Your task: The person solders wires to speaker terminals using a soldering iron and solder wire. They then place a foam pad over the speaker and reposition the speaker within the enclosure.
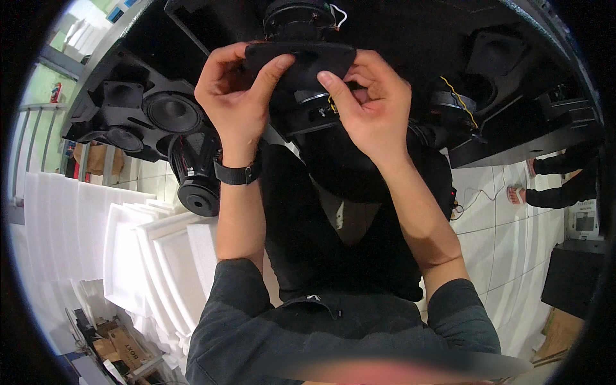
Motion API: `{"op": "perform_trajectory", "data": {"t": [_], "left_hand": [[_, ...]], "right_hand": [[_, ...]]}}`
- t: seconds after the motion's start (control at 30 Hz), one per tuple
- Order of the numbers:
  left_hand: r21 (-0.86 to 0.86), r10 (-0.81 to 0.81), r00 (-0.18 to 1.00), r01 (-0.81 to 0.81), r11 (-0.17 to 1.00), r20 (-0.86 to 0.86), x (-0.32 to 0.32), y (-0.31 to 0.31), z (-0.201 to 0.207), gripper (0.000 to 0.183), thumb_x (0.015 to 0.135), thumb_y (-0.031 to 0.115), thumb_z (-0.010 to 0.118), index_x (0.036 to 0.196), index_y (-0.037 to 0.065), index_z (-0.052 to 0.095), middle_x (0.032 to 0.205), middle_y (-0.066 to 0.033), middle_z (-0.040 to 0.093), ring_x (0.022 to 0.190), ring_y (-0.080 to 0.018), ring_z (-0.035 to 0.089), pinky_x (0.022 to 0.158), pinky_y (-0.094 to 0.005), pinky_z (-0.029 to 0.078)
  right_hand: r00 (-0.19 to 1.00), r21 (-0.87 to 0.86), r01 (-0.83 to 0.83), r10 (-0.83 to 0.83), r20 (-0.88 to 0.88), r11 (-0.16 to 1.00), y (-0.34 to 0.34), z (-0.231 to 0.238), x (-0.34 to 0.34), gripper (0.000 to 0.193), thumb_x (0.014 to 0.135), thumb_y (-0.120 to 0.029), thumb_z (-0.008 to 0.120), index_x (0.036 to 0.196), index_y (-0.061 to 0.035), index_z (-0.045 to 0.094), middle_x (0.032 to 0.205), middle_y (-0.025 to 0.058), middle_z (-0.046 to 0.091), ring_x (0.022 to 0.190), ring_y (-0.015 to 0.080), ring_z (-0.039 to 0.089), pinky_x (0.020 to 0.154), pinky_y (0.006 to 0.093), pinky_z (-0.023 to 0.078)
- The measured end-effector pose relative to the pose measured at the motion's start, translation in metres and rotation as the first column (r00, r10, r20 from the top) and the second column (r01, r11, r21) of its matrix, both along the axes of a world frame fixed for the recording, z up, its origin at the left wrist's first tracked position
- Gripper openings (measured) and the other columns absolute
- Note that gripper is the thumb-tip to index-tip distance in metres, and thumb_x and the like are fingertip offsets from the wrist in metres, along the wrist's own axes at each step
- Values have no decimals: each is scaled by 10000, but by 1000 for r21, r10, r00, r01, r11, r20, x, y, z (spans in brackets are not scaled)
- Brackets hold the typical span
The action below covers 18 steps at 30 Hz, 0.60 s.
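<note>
Both my hands hold a black horn tweeter (305, 59) up in front of me, with its flared plate toward me. A round driver (299, 24) sits on its far side, and a white wire loops out beside it. My left hand (234, 96) grips the left edge of the plate, thumb on the face and fingers curled at the side. On the opposite edge my right hand (378, 106) pinches in the same way, its thumb pressed near the horn's middle. Just below the horn is a speaker driver (316, 106), partly hidden, with a yellow wire.
Black speaker cabinets (86, 122) stand ahead, one with a round woofer (172, 112). Loose drivers (197, 192) (453, 101) lie left and right. White foam sheets (125, 256) are stacked at left. Another person's legs (558, 176) and a thin cable (481, 192) are at right.
</note>
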<state>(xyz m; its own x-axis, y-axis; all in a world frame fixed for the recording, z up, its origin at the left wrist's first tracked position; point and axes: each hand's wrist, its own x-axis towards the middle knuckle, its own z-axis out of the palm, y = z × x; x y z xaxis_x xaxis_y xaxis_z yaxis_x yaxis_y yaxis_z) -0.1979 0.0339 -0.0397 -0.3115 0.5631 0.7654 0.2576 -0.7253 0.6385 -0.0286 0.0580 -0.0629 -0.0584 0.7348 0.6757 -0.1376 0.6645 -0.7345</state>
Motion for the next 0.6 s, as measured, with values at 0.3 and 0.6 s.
{"op": "perform_trajectory", "data": {"t": [0.3, 0.6], "left_hand": [[60, 36, 999, -38, 997, 40, 2, -3, 3, 324, 760, -67, 850, 1011, 12, 661, 940, -72, 735, 855, -111, 691, 801, -239, 556], [101, 0, 998, -7, 995, 67, 4, -8, -3, 326, 768, -72, 840, 1015, 29, 655, 986, -103, 739, 877, -140, 706, 828, -252, 561]], "right_hand": [[997, 21, -54, 53, 49, 998, -2, 11, 6, 197, 868, -52, 754, 1038, -2, 666, 849, 78, 731, 791, 130, 730, 650, 254, 569], [984, 210, -90, 55, 167, 974, 12, 8, 16, 294, 885, -28, 749, 1156, 6, 639, 1394, 133, 545, 1188, 188, 617, 955, 313, 531]]}}
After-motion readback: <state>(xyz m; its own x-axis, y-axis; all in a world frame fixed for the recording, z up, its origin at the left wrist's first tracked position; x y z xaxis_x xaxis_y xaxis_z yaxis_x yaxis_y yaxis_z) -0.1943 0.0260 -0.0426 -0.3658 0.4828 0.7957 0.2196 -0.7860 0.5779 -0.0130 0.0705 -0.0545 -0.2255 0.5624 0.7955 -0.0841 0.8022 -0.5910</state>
